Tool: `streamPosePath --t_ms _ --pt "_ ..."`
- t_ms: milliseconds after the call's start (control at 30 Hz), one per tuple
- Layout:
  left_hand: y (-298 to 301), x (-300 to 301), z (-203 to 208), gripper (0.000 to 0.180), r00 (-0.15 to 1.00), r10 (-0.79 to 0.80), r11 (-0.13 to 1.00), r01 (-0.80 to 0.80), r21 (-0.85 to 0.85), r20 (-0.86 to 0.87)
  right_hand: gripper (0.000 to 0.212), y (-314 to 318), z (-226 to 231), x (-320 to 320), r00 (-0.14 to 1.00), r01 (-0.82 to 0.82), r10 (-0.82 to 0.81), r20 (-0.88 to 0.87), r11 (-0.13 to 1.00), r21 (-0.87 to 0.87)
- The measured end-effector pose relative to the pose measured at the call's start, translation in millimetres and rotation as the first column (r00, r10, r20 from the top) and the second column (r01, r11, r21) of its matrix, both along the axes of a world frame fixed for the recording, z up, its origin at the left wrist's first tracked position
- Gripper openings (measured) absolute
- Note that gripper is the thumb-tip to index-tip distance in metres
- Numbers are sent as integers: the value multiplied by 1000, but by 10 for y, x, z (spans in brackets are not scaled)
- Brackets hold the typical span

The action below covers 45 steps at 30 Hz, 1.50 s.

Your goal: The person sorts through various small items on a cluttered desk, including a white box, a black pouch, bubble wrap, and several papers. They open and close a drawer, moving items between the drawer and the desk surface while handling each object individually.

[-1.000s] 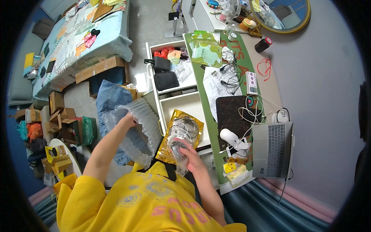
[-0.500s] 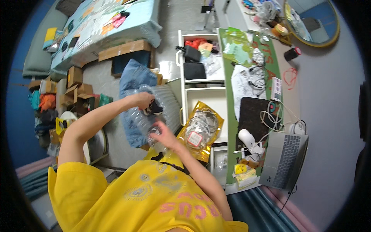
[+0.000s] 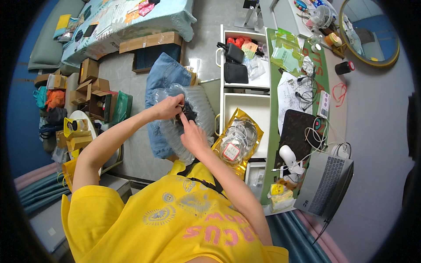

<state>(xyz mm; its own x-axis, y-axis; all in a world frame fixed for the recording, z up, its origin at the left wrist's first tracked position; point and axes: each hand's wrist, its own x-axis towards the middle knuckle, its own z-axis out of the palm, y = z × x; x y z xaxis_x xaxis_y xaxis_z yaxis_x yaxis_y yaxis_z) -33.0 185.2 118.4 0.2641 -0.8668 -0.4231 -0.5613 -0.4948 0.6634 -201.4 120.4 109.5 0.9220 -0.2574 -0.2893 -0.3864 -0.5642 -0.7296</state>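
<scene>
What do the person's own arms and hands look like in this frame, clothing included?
Both arms are bare from the short sleeves down. The left hand and right hand wear no gloves; no rings, watch or bracelet can be made out. The yellow T-shirt has pale circular prints and pink lettering, and a dark strap crosses its chest.
</scene>
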Motion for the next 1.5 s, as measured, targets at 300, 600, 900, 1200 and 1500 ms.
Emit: streamPosePath --t_ms 300,600,900,1200,1500 --pt "-46 -80 155 22 993 -49 997 55 58 -104 28 99 -184 165 965 261 -261 -7 964 43" --pt "-33 -145 -69 28 941 -204 978 185 94 270 18 127 -100 81 964 261 -265 37 962 81" --pt "71 22 -170 9 860 76 976 39 -213 504 21 -17 369 -337 978 66 -80 -192 995 -76" --pt "36 -389 126 14 989 134 965 -116 -236 62 41 -670 299 -693 868 496 -145 -474 231 837" --pt "130 -454 99 14 990 54 975 -24 -222 130 25 -70 -257 -184 751 179 -252 -610 -812 556"
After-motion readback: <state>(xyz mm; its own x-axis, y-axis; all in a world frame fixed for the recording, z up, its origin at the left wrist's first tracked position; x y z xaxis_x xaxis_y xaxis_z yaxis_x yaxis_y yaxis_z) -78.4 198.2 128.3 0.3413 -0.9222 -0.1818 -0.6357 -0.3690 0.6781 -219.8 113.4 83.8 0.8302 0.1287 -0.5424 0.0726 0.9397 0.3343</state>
